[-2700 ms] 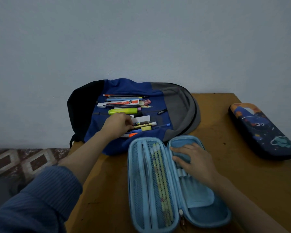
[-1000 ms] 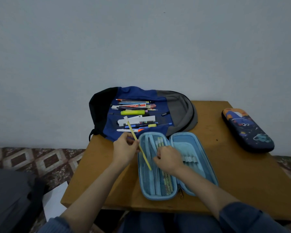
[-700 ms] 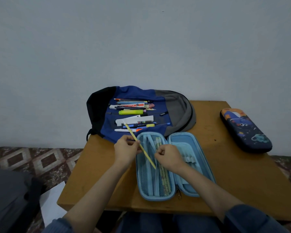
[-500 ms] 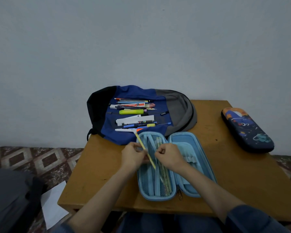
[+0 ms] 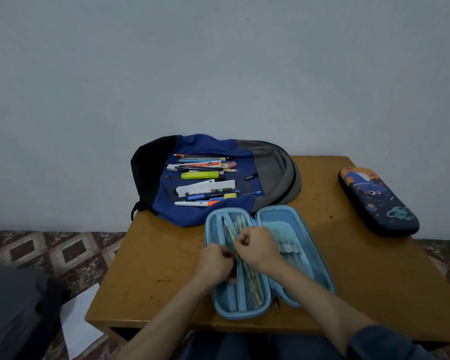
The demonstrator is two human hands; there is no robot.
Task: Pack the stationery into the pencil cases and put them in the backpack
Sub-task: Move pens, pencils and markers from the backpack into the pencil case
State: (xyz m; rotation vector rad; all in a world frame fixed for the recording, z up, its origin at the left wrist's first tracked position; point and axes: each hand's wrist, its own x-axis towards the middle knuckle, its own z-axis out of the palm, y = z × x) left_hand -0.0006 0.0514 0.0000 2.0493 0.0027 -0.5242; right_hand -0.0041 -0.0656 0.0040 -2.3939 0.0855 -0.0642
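Pencil (image 5: 229, 229) has slid into the case (image 5: 276, 219), left hand (image 5: 215, 261) pinching it, right hand (image 5: 257, 246) pinching mesh (image 5: 250, 294), backpack (image 5: 268, 165) beyond.

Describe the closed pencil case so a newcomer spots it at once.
Look at the wooden table, far right edge. There lies the closed pencil case, dark navy with an orange end and cartoon space print, unlike the open light-blue case in the middle.
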